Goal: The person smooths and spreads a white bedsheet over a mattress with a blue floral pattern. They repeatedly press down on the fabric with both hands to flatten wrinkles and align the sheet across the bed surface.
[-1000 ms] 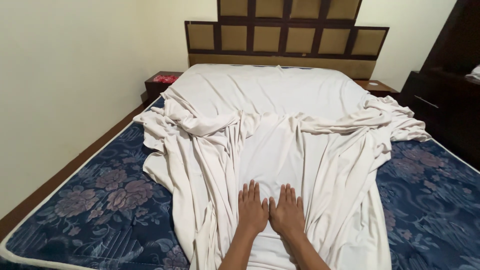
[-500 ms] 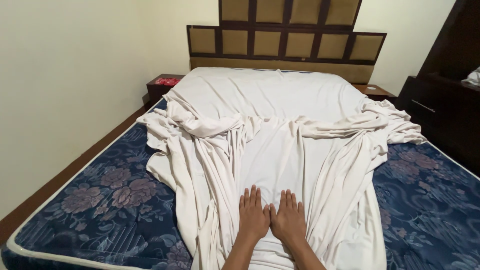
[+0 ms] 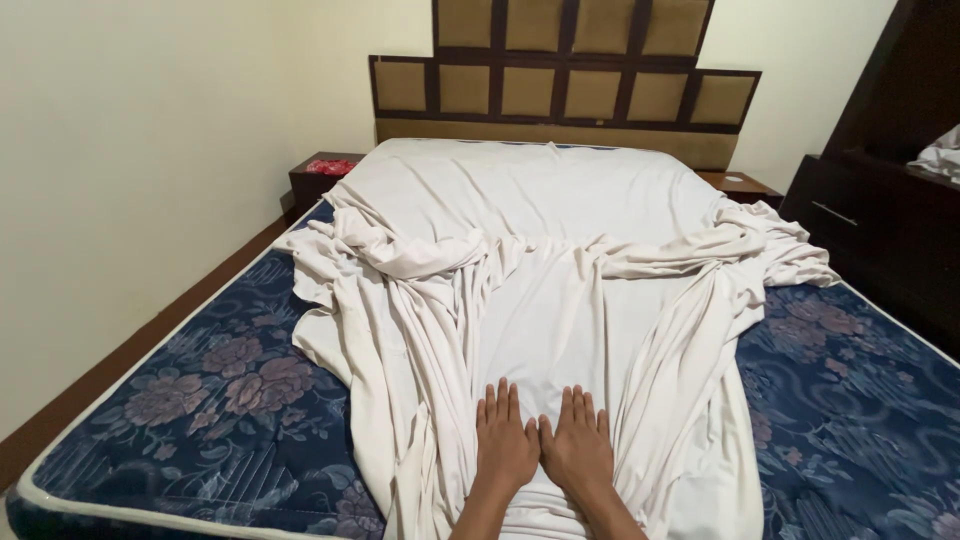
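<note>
Both hands lie flat, palms down, on a white sheet (image 3: 560,300) near the foot of the bed. The left hand (image 3: 505,445) and the right hand (image 3: 578,450) sit side by side, thumbs touching or nearly so, fingers straight and only slightly spread, pointing toward the headboard (image 3: 565,90). Neither hand pinches or grips any cloth — they simply press on the smooth central strip of the sheet.

The sheet covers the middle and head end of the mattress (image 3: 200,400). Near the headboard it lies fairly flat; lower down it is bunched into long folds on both sides of the smooth strip where the hands rest. A thick rumpled ridge runs across the left side, and another gathers at the right edge, spilling toward the side of the bed. At the foot the sheet narrows to a band running under the forearms.

The mattress is dark blue with a pale floral pattern and a white piped edge — it shows bare on both sides of the sheet. The headboard is dark wood set with tan padded squares. A small nightstand (image 3: 320,178) stands in the left corner beside the bed, with a red object (image 3: 331,167) on top. Dark wooden furniture (image 3: 880,210) lines the right wall, with a pale bundle of cloth (image 3: 938,158) on it.
</note>
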